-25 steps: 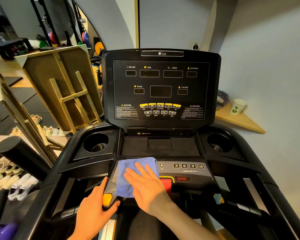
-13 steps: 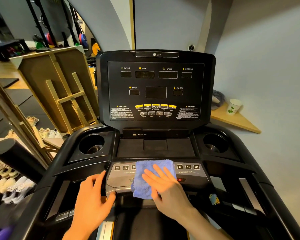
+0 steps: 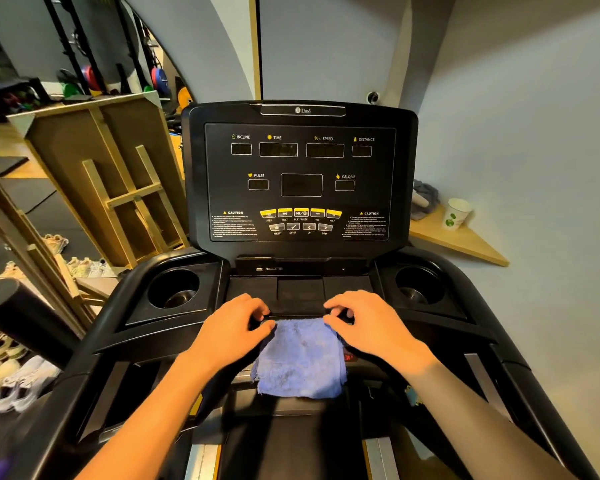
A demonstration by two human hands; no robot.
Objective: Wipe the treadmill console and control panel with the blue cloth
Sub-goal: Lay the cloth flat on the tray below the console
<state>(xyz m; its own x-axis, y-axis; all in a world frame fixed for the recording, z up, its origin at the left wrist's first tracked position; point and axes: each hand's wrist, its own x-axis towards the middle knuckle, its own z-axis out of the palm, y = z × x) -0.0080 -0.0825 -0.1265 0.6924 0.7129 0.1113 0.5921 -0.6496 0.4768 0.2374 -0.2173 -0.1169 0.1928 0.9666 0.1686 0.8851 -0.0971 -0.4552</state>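
The blue cloth [image 3: 302, 358] hangs spread out over the lower control panel of the black treadmill, hiding most of its buttons. My left hand [image 3: 232, 327] pinches the cloth's upper left corner and my right hand [image 3: 364, 323] pinches its upper right corner, both at the panel's top edge. Above them the upright console [image 3: 300, 174] shows dark displays labelled incline, time, speed, distance, pulse and calorie, with a row of yellow buttons [image 3: 300, 213] below. A flat tray [image 3: 300, 289] lies between console and hands.
Cup holders [image 3: 174, 289] [image 3: 418, 285] sit on either side of the tray. A wooden frame [image 3: 108, 178] leans at the left, with shoes [image 3: 18, 382] on the floor. A paper cup [image 3: 456, 214] stands on a wooden shelf at the right wall.
My right hand lifted off the flat cloth and my left hand left the panel's lower left edge. Both now grip the cloth's top corners, and the cloth hangs unfolded at the panel's middle.
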